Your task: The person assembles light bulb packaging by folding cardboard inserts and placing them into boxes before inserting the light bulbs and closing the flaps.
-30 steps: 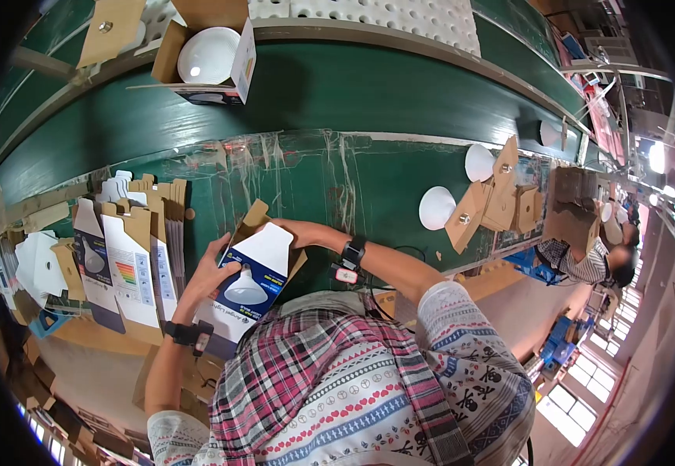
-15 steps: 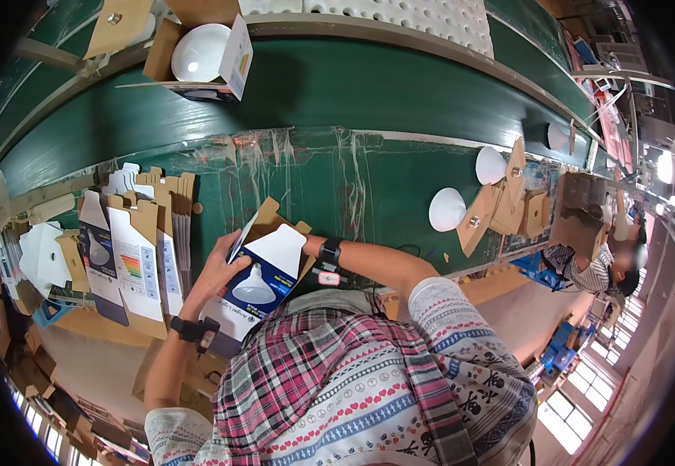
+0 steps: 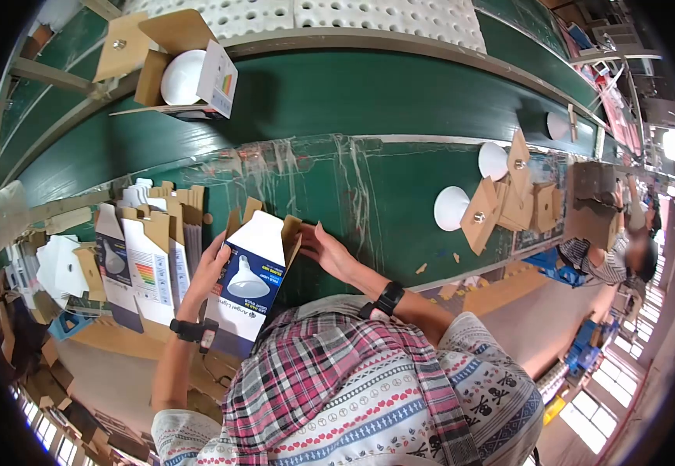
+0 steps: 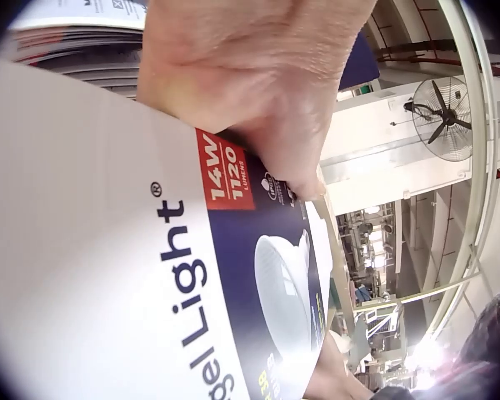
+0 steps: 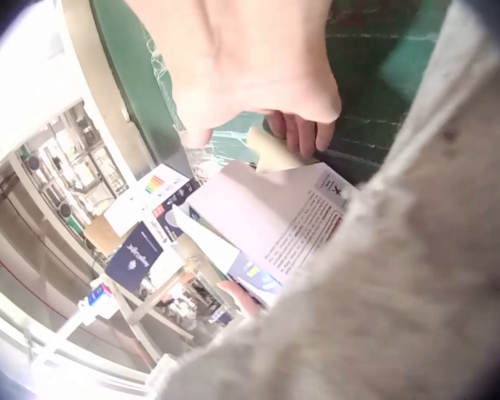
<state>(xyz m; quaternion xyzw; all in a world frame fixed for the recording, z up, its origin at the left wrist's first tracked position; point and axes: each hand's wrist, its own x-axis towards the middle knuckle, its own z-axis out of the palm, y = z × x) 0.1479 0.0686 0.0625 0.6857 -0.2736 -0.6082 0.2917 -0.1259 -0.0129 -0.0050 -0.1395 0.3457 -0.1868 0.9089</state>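
Note:
A blue and white light bulb box [image 3: 248,291], printed with a bulb picture, stands tilted in front of the person's body, its top flaps raised. My left hand [image 3: 207,273] grips its left side, thumb on the printed front. The left wrist view shows that hand [image 4: 242,83] along the box edge beside the red 14W label. At the upper right of the box, my right hand [image 3: 328,252] has its fingers spread loosely, fingertips right at a brown flap. In the right wrist view this hand [image 5: 250,75] is over the box's open end, fingers partly hidden behind the palm.
Flattened light bulb cartons [image 3: 147,264] stand in a row at left. An open box [image 3: 221,81] with a white bulb is on the green conveyor [image 3: 353,93]. White bulbs [image 3: 451,208] and cardboard inserts [image 3: 479,217] lie at right; another person [image 3: 605,260] sits beyond.
My right hand, earlier largely hidden behind the box's flaps, has come out to the right with its fingers visible. The box has turned more upright, still in my left hand.

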